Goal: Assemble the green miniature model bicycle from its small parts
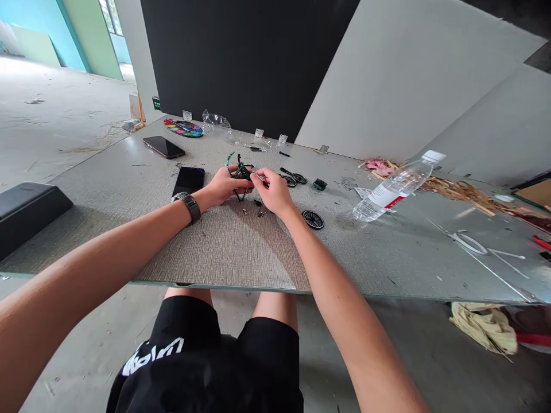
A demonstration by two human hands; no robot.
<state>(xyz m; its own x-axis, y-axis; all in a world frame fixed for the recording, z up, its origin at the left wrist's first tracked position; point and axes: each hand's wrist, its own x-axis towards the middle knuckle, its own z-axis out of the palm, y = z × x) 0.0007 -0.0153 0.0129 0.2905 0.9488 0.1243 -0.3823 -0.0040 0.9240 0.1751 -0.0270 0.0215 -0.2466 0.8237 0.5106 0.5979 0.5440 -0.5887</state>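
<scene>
Above the middle of the table point(224, 252), my left hand point(222, 186) is closed around a green model bicycle frame point(241, 170). My right hand point(272, 189) meets it from the right, its thumb and fingers pinched on a small dark piece, possibly a screwdriver, that I cannot make out. To the right of the fingers lie small spoked wheels point(297, 178), and nearer to me a single wheel point(313, 219). A small dark green part point(319, 184) sits beyond it. Tiny metal and black bits point(260, 211) are scattered just below my hands.
A water bottle point(396, 186) leans at the right. Two phones, one black point(188, 180) and one farther back point(163, 147), lie left of my hands. A colourful oval palette point(183, 128) and clear plastic packaging point(216, 121) lie at the back. A black case point(32, 209) stands far left.
</scene>
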